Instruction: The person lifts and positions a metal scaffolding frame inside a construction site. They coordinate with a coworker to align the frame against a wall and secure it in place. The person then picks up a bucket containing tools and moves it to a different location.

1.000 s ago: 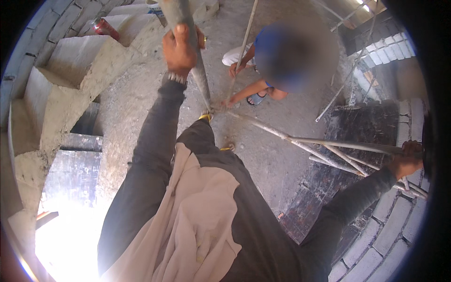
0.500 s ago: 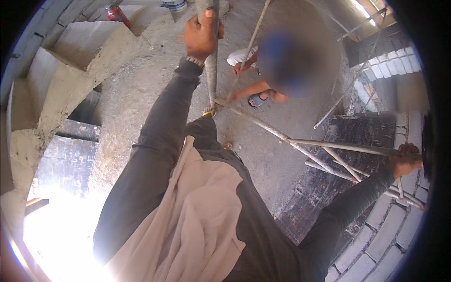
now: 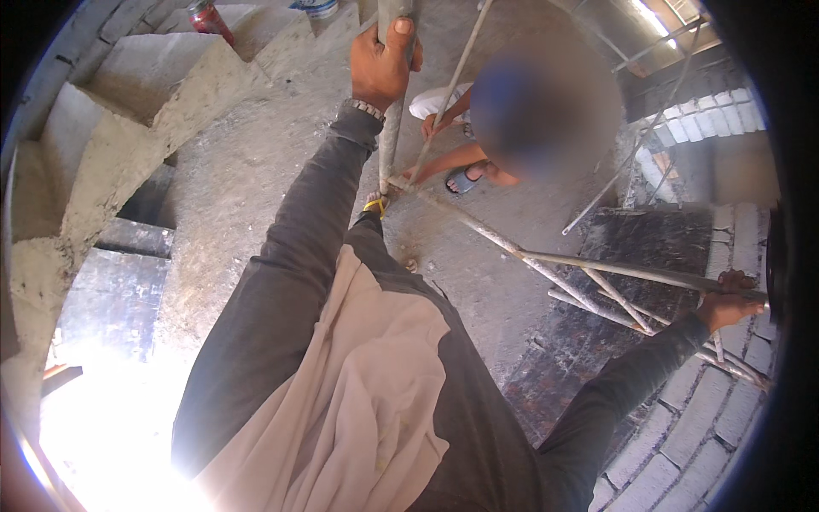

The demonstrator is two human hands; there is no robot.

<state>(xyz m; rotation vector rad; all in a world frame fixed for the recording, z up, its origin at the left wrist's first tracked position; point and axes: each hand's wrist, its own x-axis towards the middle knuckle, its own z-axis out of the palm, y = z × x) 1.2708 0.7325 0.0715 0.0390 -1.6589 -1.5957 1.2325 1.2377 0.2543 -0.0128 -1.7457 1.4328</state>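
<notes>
While the thick grey pole [image 3: 392, 141] stands with its lower end just beside the yellow sandal [image 3: 375, 206], the concrete floor [image 3: 243, 171] leaves open room on its left, until the rough edge of the stairs [image 3: 128, 158]. On its right the room is narrower, because a crouching co-worker [image 3: 546, 111] and a thin pole [image 3: 465, 64] in this person's hand are near. The long axis of the thick pole runs almost straight upward in the view, past the upper edge. Left hand [image 3: 381, 66] is wrapped around it, thumb pointing up. Right hand [image 3: 731, 300] grasps a grey bar [image 3: 631, 271], which points to the right, above the dark boards [image 3: 653, 235] and toward the brick wall [image 3: 704, 410]. Compared with one second ago, the thick pole leans less to the left, and the left hand has moved rightward with it.
</notes>
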